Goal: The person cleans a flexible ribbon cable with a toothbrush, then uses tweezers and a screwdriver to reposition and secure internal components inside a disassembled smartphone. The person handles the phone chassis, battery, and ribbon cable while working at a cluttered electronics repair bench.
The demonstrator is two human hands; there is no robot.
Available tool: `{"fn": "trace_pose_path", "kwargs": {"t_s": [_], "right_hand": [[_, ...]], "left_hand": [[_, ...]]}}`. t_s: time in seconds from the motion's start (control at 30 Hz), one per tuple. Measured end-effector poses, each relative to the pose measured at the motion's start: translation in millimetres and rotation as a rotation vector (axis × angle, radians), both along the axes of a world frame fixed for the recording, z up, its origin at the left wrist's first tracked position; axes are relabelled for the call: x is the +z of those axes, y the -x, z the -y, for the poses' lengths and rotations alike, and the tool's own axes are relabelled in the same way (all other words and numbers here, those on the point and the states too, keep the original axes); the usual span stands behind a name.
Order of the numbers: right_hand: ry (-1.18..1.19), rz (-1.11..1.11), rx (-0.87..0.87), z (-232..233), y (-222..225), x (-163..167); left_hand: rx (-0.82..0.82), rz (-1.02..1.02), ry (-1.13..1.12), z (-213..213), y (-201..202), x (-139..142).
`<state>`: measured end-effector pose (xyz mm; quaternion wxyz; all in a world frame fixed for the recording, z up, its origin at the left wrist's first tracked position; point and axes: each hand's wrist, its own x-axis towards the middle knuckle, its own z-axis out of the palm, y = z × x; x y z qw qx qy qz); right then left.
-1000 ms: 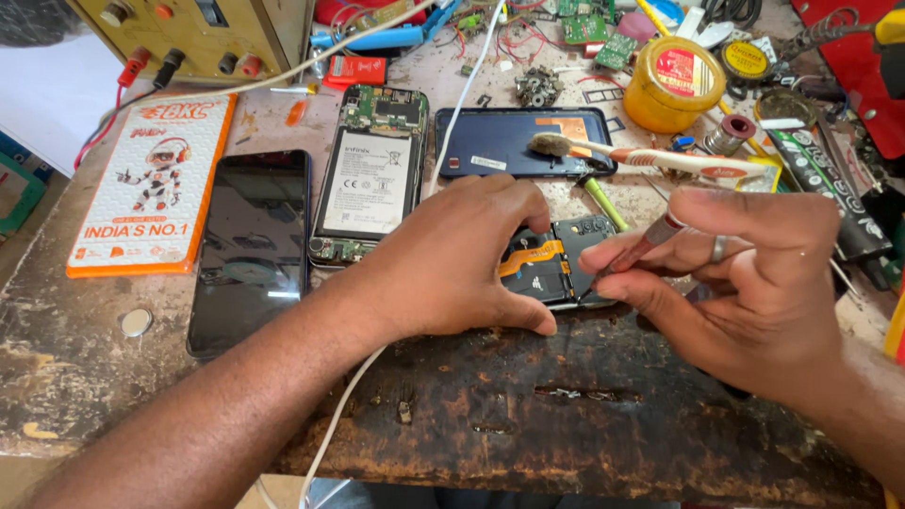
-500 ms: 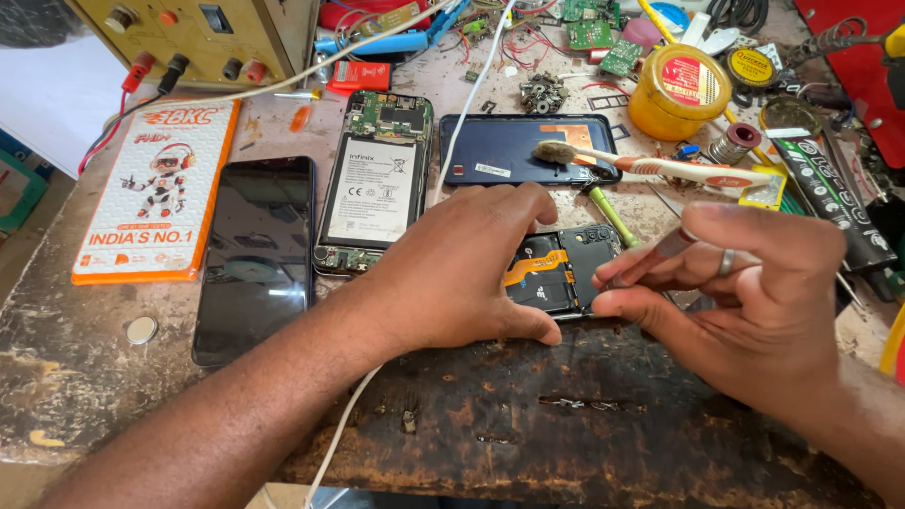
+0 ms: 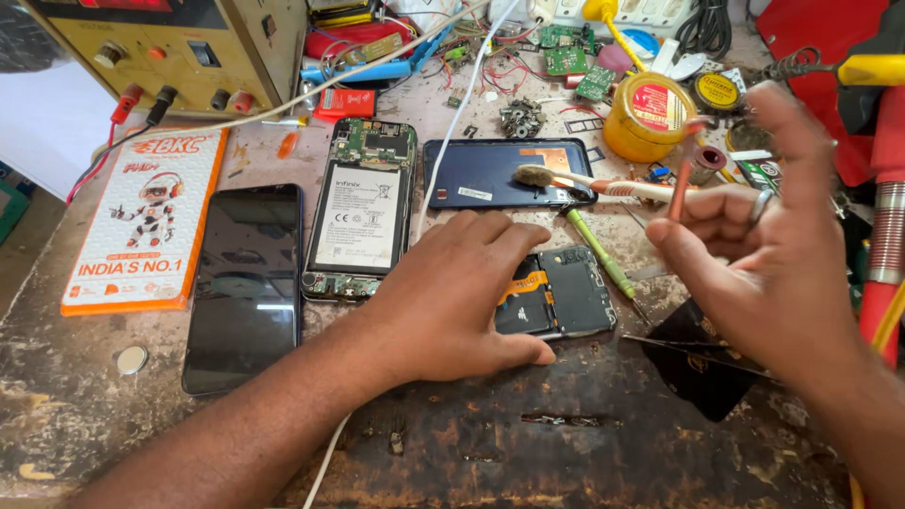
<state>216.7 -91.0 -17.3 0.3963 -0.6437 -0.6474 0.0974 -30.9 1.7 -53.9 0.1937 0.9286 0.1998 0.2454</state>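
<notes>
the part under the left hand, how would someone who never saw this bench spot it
Start at the worn workbench and find the opened phone with its white battery at its middle. Just right of it, the left hand presses down a small dark phone part with an orange strip, squarish and much shorter than the blue back cover behind it.

Worn, scorched desk [image 3: 566,452] with stained, pitted surface, dark along the near edge and paler toward the back. Yellow bench power supply [image 3: 170,47] at rear left, cables trailing across. Red stand [image 3: 886,236] at far right. Strip of floor [image 3: 28,236] past the left edge. Lit evenly by soft daylight, shadows faint.
</notes>
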Motion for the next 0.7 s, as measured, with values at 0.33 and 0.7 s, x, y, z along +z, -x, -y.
{"fn": "trace_pose_path", "kwargs": {"t_s": [0.33, 0.7], "right_hand": [[-0.132, 0.712, -0.086, 1, -18, -12], [0.279, -0.997, 0.426, 5, -28, -31]], "left_hand": [[0.116, 0.189, -0.029, 20, -4, 12], [0.254, 0.398, -0.106, 33, -11, 15]]}}
